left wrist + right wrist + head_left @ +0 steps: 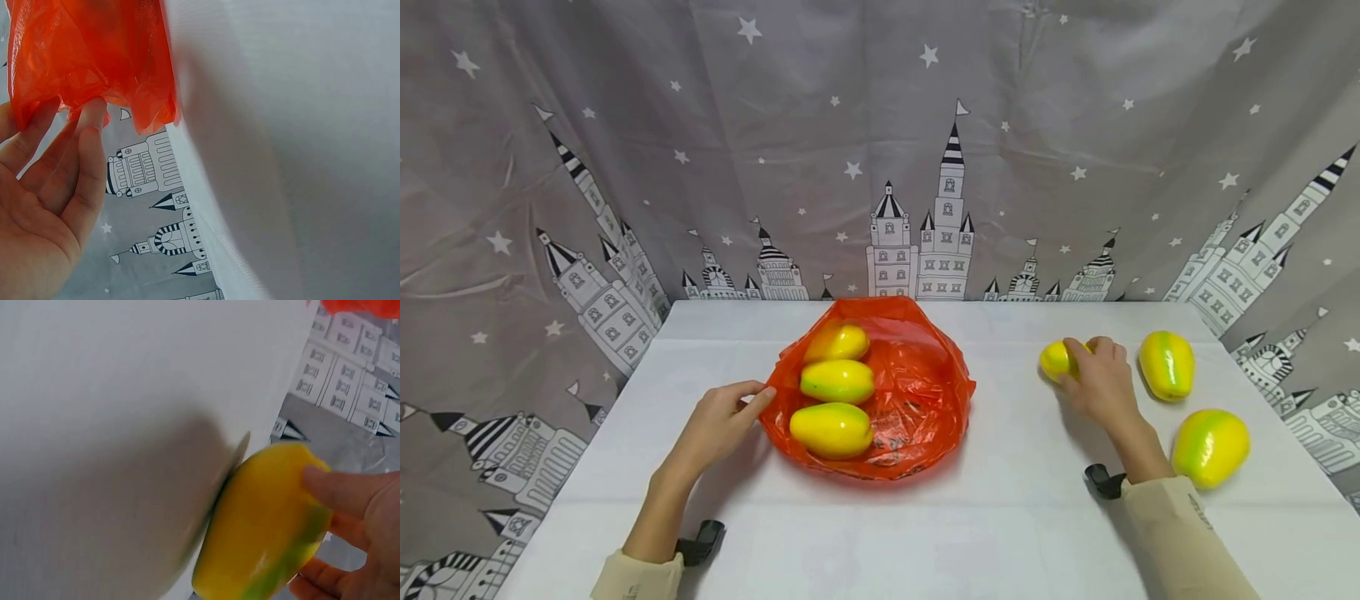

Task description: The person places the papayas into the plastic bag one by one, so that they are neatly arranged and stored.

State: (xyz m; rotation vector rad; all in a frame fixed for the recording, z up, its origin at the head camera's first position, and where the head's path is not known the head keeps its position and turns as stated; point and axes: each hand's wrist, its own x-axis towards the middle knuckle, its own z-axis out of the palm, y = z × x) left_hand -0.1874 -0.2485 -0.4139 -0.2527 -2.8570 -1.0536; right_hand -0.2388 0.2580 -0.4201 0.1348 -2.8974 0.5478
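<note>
A red plastic bag [917,408] lies with its mouth spread wide on the white table. Three yellow papayas with green streaks, the nearest one [831,431] the largest in view, are lined up in its left half. At the bag's left rim my left hand [722,421] pinches the thin plastic; the left wrist view shows the fingertips [94,112] at the crinkled edge. Off to the right, my right hand [1102,379] grips another papaya [259,525] with the thumb on one side and fingers on the other. Part of this fruit is hidden by the hand.
Two more papayas rest on the table [925,542] to the right of my right hand, one farther back [1167,366] and one nearer [1212,448] beside my right sleeve. A grey curtain [820,125] with printed castles and stars hangs behind the table.
</note>
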